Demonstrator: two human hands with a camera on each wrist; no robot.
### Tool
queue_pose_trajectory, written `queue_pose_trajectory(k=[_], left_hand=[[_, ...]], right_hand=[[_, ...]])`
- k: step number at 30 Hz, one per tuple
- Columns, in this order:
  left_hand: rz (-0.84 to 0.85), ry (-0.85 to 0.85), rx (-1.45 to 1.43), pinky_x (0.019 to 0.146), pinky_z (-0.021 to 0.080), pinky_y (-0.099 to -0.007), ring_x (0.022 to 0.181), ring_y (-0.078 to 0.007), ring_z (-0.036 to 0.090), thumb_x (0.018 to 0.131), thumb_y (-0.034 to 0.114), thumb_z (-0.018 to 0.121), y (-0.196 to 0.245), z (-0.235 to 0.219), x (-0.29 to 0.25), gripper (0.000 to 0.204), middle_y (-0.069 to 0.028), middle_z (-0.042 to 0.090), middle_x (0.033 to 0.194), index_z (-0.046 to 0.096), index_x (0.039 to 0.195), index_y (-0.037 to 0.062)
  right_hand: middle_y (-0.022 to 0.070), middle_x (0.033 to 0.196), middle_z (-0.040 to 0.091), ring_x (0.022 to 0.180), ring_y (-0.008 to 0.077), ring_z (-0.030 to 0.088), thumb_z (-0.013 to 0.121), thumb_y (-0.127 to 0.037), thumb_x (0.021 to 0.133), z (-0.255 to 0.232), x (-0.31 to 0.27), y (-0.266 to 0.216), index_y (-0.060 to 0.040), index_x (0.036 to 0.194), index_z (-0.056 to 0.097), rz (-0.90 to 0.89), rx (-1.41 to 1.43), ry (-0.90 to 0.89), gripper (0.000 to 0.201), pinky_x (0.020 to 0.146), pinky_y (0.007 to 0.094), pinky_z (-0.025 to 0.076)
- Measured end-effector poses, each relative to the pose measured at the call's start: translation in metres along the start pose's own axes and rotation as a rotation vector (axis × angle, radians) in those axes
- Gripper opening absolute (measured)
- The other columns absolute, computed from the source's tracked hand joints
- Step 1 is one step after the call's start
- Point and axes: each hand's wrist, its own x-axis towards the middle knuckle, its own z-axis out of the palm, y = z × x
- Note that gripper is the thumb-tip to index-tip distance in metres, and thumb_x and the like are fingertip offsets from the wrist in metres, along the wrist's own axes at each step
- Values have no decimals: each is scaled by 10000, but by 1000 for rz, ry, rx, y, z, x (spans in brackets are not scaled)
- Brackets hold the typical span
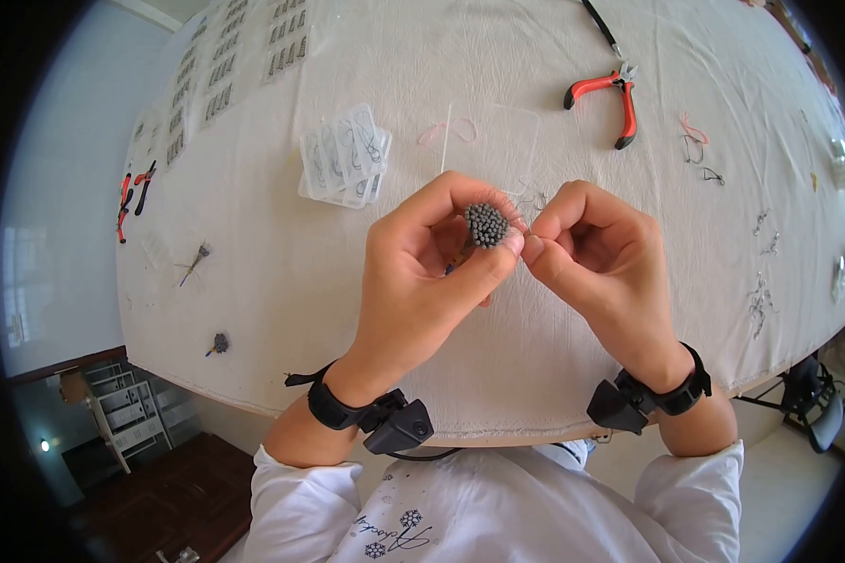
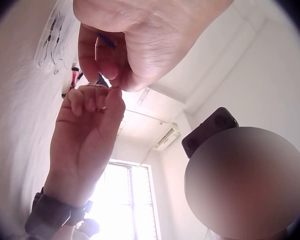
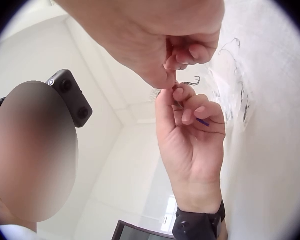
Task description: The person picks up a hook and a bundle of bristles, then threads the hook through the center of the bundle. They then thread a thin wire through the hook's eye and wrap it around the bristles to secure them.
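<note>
My left hand (image 1: 432,272) grips a bundle of thin grey rods (image 1: 486,226), their round ends facing up toward the head camera. A blue tip (image 3: 202,121) pokes out between its fingers in the right wrist view. My right hand (image 1: 606,272) has its thumb and index finger pinched together, right against the left fingertips. Between the two hands, a small dark fish hook (image 3: 194,80) sticks out in the right wrist view, its shank running in at the pinched fingertips. Fine pinkish threads (image 1: 509,199) show beside the bundle.
Clear plastic boxes (image 1: 345,159) with looped lines lie beyond the left hand. Red-handled cutters (image 1: 620,98) lie at the back right, more pliers (image 1: 136,197) at the far left. Small bundles (image 1: 219,343) sit at left, loose hooks (image 1: 759,305) at right, carded rows (image 1: 221,66) behind.
</note>
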Motion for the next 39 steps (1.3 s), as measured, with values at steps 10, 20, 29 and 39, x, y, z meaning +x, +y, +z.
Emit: queue_pose_trajectory(k=[10, 20, 29, 39], left_hand=[[182, -23, 279, 729, 462, -206, 835, -70, 576, 842, -13, 657, -5, -10, 4, 100, -27, 632, 898, 637, 939, -1], [132, 51, 194, 681, 444, -189, 812, -56, 563, 822, -12, 679, -1, -6, 2, 122, -22, 630, 896, 635, 934, 8], [172, -39, 282, 660, 431, -182, 773, -46, 547, 820, -17, 675, -4, -12, 4, 110, -9, 615, 877, 638, 919, 15], [241, -38, 382, 625, 426, -196, 725, -60, 544, 763, -33, 734, -1, -15, 8, 128, -3, 600, 796, 676, 863, 22]], right_hand=[[-10, 802, 623, 725, 11, 529, 648, -89, 902, -3, 1, 1, 22, 919, 622, 65, 55, -42, 115, 617, 160, 416], [2, 807, 636, 746, 17, 558, 647, -60, 889, -5, 1, -4, 30, 914, 630, 61, 36, -43, 95, 648, 163, 450], [8, 813, 643, 738, 22, 562, 647, -62, 887, -6, 2, -2, 32, 908, 636, 63, 14, -63, 98, 647, 166, 455], [-4, 828, 638, 758, 28, 547, 651, -127, 902, -11, 4, -2, 19, 922, 653, 158, 28, -138, 148, 665, 178, 440]])
